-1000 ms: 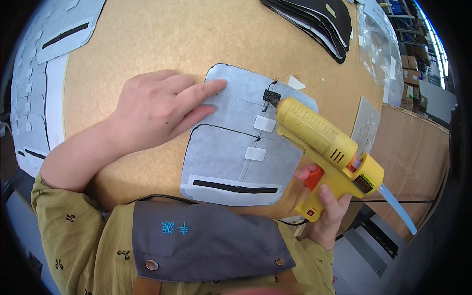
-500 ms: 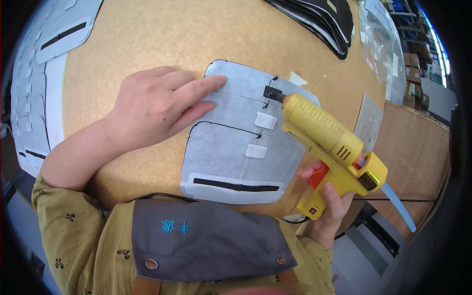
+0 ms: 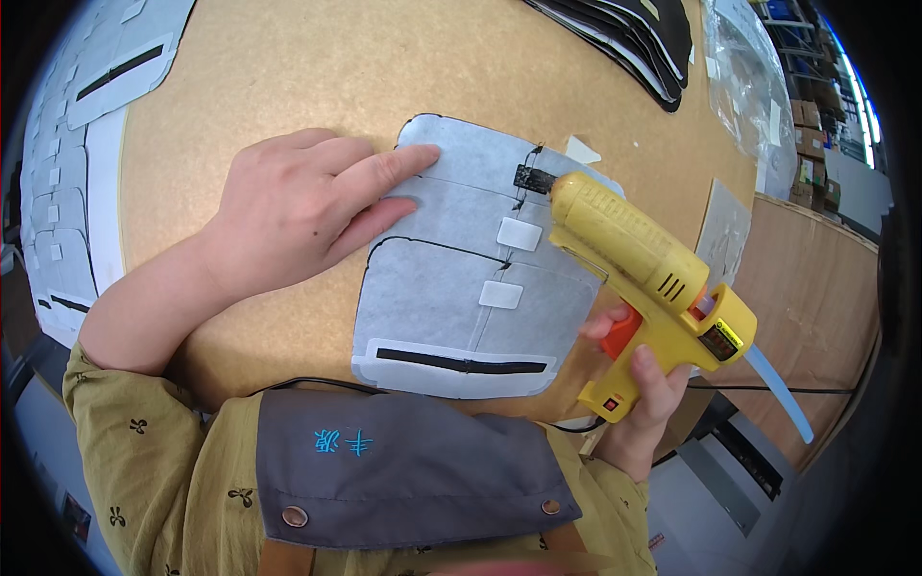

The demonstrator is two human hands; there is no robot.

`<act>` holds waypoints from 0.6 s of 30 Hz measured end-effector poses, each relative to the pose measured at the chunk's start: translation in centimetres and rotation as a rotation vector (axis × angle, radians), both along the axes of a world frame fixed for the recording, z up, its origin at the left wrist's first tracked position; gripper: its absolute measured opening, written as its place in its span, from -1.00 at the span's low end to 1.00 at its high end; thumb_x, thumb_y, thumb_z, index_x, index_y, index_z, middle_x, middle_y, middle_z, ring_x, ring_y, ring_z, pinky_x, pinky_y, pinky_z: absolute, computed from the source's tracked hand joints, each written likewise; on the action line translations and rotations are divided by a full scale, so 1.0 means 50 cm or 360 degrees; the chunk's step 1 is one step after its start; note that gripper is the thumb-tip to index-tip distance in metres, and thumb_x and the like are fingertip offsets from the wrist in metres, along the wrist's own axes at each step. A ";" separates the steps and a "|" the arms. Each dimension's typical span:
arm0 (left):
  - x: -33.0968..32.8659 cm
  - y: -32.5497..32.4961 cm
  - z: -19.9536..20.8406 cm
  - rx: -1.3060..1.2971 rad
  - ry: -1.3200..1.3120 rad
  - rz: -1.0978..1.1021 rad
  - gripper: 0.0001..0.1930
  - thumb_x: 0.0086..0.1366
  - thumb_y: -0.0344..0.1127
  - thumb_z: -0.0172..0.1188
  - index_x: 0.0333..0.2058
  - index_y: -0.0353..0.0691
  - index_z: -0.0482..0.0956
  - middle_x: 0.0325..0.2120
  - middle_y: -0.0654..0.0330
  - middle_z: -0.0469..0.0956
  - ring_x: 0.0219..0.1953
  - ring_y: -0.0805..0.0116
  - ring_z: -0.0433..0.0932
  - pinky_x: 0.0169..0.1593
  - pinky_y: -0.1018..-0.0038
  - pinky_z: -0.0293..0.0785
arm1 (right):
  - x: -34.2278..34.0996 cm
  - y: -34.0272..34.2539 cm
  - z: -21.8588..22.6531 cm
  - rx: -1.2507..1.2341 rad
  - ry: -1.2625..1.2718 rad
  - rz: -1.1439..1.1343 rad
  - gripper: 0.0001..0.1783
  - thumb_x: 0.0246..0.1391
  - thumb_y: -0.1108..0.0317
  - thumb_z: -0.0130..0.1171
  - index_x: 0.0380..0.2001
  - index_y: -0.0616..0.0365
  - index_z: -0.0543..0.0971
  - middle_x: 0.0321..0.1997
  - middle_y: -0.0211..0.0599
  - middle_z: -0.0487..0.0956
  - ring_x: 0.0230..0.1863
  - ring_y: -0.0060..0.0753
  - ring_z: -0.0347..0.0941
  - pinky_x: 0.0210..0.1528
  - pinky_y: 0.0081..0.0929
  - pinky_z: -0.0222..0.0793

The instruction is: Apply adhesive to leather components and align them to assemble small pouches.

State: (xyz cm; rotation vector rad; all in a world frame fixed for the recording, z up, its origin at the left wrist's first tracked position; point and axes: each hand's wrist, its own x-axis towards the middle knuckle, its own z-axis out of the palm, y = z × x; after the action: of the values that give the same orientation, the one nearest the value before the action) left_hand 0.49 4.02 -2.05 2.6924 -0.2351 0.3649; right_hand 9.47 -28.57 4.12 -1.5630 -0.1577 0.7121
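A yellow hot glue gun (image 3: pixel 634 250) with a red trigger is gripped in my right hand (image 3: pixel 653 384), its fingers wrapped round the handle. A blue glue stick (image 3: pixel 783 398) sticks out of its back end. The gun's tip meets a small black strip (image 3: pixel 531 179) on a light grey fabric panel (image 3: pixel 442 288) lying flat on the table. Two small white squares (image 3: pixel 519 234) and a long black slot with a white border sit lower on the panel. My left hand (image 3: pixel 298 206) rests at the panel's upper left edge, index finger stretched over it, thumb below, holding nothing.
More grey panels (image 3: pixel 125 72) overlap along the table's left side. A stack of black pieces (image 3: pixel 629 43) lies at the far right, beside clear plastic wrapping (image 3: pixel 744 82). A white scrap (image 3: pixel 582 150) lies just beyond the panel. A black cord (image 3: pixel 317 381) runs along the near edge.
The glue gun has shifted very slightly upward and its tip sits a little differently on the black strip, which looks glossier. My left hand has stayed nearly still.
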 end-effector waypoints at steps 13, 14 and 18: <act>0.004 -0.001 0.002 -0.0029 -0.0002 -0.0019 -0.54 0.07 -0.33 0.36 0.01 -0.09 0.59 -0.55 0.27 0.51 -0.55 0.34 0.48 -0.48 0.45 0.40 | 0.002 -0.023 -0.010 0.0023 -0.0045 -0.0026 -0.40 0.11 0.33 0.12 0.17 0.41 0.26 -0.13 0.05 0.55 -0.10 -0.12 0.54 0.03 -0.21 0.43; 0.005 -0.001 0.002 -0.0029 -0.0002 -0.0022 -0.54 0.07 -0.33 0.36 0.01 -0.09 0.59 -0.55 0.27 0.51 -0.55 0.34 0.48 -0.48 0.45 0.40 | -0.002 -0.018 -0.010 -0.0018 -0.0064 -0.0092 -0.41 0.05 0.30 0.15 0.10 0.44 0.31 -0.14 0.04 0.53 -0.16 -0.11 0.55 -0.04 -0.13 0.47; 0.003 -0.001 0.002 -0.0023 0.0012 -0.0018 -0.54 0.08 -0.33 0.36 0.02 -0.09 0.58 -0.55 0.27 0.51 -0.55 0.34 0.48 -0.49 0.45 0.40 | -0.005 -0.014 -0.010 -0.0045 -0.0087 -0.0156 -0.40 0.00 0.28 0.17 0.05 0.46 0.33 -0.16 0.04 0.52 -0.22 -0.10 0.56 -0.12 -0.06 0.50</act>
State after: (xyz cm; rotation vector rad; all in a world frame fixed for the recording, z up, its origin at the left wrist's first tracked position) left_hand 0.64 3.96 -1.94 2.6768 -0.2446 0.3518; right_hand 9.20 -29.25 3.63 -1.6066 -0.1113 0.5971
